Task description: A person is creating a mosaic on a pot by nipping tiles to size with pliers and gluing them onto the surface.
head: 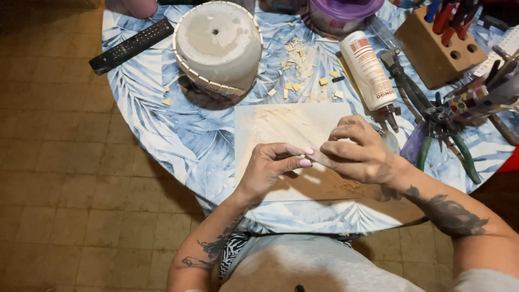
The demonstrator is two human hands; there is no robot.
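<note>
Warm, yellowish indoor light falls from above and slightly ahead, brightest on the round tabletop with the blue leaf-print cloth [162,108]. The upturned grey concrete flowerpot [216,46] throws a dark shadow toward the viewer, and both hands shade the pale square tile [281,127] beneath them. The brown tiled floor [59,189] is dim, darkening toward the upper left corner. Mild glare sits on the white glue bottle [367,67]. Focus is fairly sharp at centre; the edges soften and bend slightly, with wide-angle curvature.
</note>
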